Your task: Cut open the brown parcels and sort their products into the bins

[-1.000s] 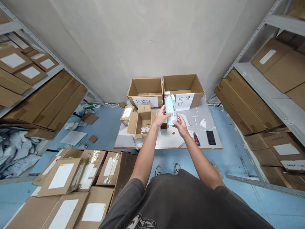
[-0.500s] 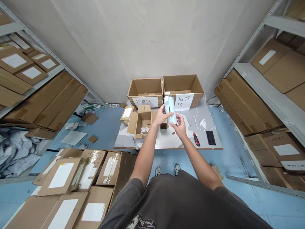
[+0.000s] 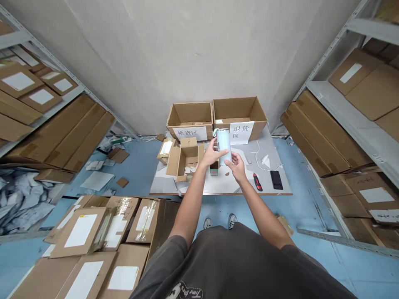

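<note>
A light blue tumbler [image 3: 224,143] with a strap loop at its top is held nearly upright above the table. My left hand [image 3: 212,153] is closed around its left side, thumb across the front. My right hand [image 3: 236,167] grips its lower right side near the base. Below my hands stands a small green box [image 3: 213,169], partly hidden by the tumbler and my left hand. Left of it is an opened cardboard box [image 3: 187,159] with scraps of paper inside.
Two large cartons with paper signs, one left [image 3: 190,115] and one right [image 3: 240,111], stand along the table's back. A red utility knife [image 3: 257,182] and a black phone [image 3: 276,180] lie at the right. Stacked boxes [image 3: 123,254] rise at lower left; shelves [image 3: 339,104] flank both sides.
Both hands have turned the tumbler about its length: its dark marking has shifted left and the strap loop now shows at its upper left. Both hands keep hold of it.
</note>
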